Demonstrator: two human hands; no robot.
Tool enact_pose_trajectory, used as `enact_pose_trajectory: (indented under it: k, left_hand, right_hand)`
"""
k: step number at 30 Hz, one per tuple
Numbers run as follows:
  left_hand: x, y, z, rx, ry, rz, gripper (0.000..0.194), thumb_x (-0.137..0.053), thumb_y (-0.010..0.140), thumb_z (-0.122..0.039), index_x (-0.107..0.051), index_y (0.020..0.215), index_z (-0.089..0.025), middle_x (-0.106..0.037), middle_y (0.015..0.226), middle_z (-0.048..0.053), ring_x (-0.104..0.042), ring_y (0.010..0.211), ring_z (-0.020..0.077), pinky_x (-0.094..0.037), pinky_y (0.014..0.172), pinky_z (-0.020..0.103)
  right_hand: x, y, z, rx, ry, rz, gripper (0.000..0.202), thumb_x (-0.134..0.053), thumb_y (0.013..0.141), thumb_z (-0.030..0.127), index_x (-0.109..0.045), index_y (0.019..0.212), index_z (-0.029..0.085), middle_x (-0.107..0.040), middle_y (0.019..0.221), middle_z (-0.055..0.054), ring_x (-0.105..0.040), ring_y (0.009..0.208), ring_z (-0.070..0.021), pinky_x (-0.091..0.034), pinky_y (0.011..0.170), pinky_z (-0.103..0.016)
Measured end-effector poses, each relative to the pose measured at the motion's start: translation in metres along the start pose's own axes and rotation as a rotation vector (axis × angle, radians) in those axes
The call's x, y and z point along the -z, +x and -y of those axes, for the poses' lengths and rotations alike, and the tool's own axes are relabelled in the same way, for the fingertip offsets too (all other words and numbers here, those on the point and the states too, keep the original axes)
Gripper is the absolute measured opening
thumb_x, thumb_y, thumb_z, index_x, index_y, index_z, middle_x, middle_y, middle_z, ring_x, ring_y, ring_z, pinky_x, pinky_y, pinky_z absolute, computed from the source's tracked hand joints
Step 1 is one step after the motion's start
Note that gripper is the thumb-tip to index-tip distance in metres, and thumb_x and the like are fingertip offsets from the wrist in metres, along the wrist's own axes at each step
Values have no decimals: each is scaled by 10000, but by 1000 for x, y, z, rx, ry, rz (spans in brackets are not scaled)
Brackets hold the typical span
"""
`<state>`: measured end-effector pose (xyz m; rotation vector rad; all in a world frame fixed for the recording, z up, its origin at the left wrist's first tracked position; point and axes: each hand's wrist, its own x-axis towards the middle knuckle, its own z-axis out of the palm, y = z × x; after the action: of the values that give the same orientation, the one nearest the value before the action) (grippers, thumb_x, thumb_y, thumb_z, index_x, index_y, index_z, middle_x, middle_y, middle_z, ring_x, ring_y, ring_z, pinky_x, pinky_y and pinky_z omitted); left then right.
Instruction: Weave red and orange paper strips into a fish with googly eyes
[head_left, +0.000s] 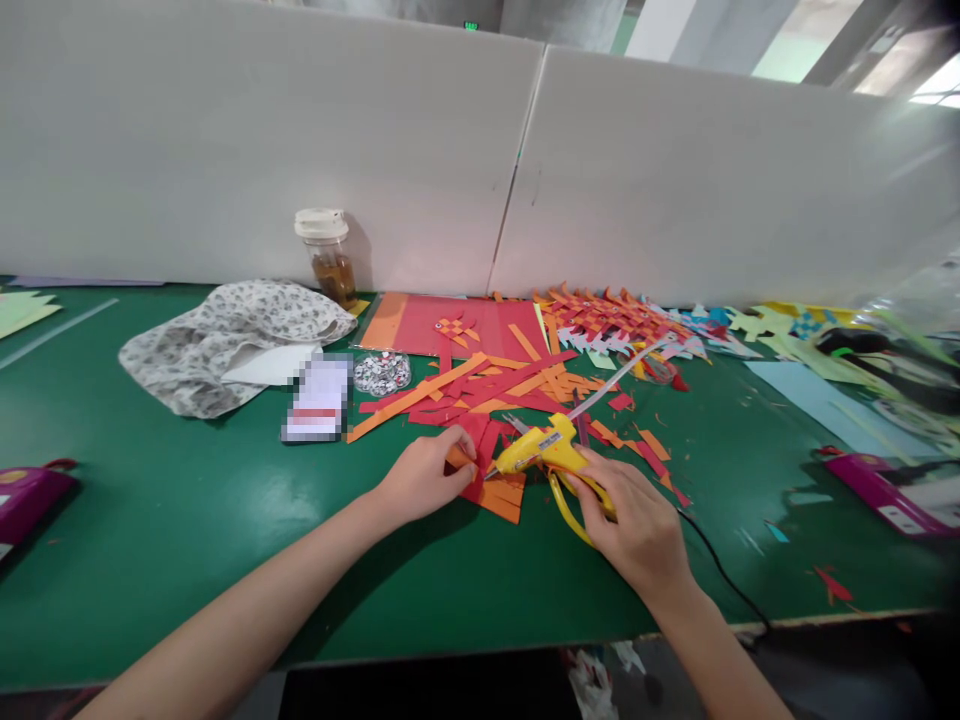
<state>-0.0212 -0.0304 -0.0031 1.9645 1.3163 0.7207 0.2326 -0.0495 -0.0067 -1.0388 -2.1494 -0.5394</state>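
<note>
My right hand (637, 515) is wrapped round the grip of a yellow hot glue gun (541, 445), with a long clear glue stick (619, 378) running out of its back end. The gun's nozzle points left, close to the fingers of my left hand (431, 472). Those fingers pinch an orange paper strip (459, 458), folded or bent up. Under the nozzle lies an orange paper piece (502, 498) cut into strips, joined or overlapping with red paper. Whether the nozzle touches the paper, I cannot tell.
Loose red and orange paper strips (450, 390) lie beyond my hands. Behind are a red sheet (480, 325), a small bag of googly eyes (382, 373), a phone (319, 400), patterned cloth (217, 345) and a drink cup (330, 262). Woven paper pieces (607, 315) sit right; a black cord (720, 565) crosses the edge.
</note>
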Motion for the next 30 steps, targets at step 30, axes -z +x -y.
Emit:
enact_pose_trajectory:
  k: [30]
  left_hand:
    - [-1,0,4,-11,-16,2,76,-518,777,-247,-518,847,-219,-643,697,-32,-611,625,143,-433,571,229]
  right_hand:
    - [40,62,22,363,-126,155,228,-458,806,46,-579,904,212,-646,1144,-31,-627,898,-179,-490,739,-335]
